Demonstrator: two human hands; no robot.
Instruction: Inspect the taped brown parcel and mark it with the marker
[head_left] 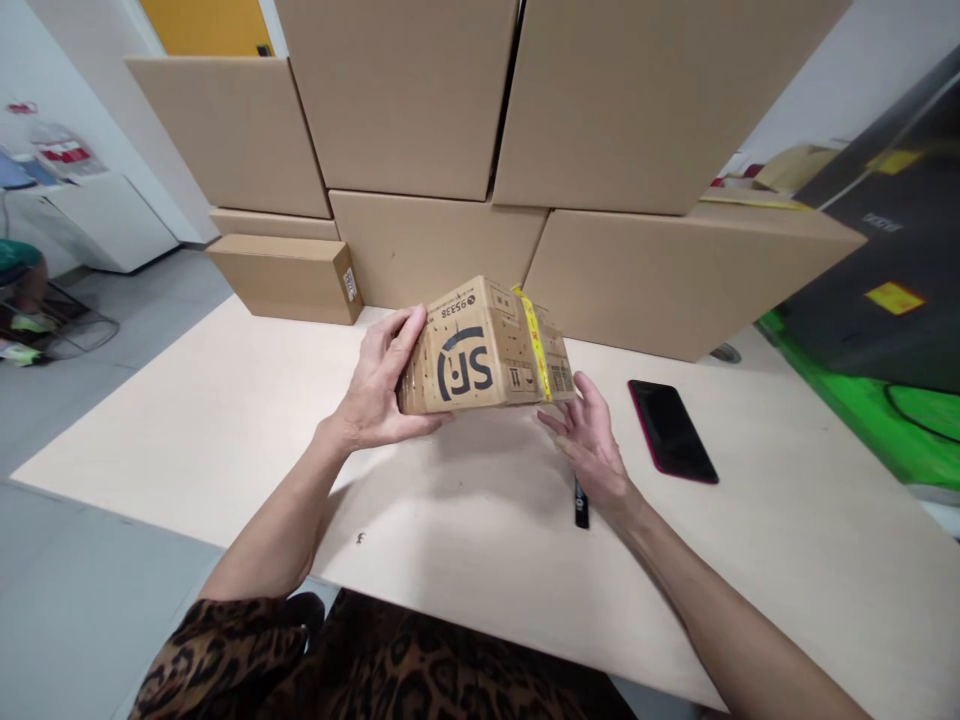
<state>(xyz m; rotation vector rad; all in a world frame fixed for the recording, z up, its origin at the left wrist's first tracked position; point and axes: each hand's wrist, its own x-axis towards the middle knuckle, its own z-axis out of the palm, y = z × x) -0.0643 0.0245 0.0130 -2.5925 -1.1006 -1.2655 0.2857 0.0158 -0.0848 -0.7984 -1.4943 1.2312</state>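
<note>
A small brown cardboard box (517,345) with a black logo and a strip of yellow tape is held up, tilted, above the pale table (450,520). My left hand (382,385) grips its left end, thumb over the top edge and fingers beneath. At the box's right lower corner, my right hand (589,435) has its fingers spread and slightly curled; whether they bear on the box is hard to see. Partly covered by my right wrist, a narrow black object with white lettering (581,503) lies on the table.
Large cardboard boxes (405,100) are stacked along the table's back edge. A long low carton (281,285) stands at the back left. To the right lies a dark-screened phone with a red edge (673,430). Part of another person (21,275) shows at far left.
</note>
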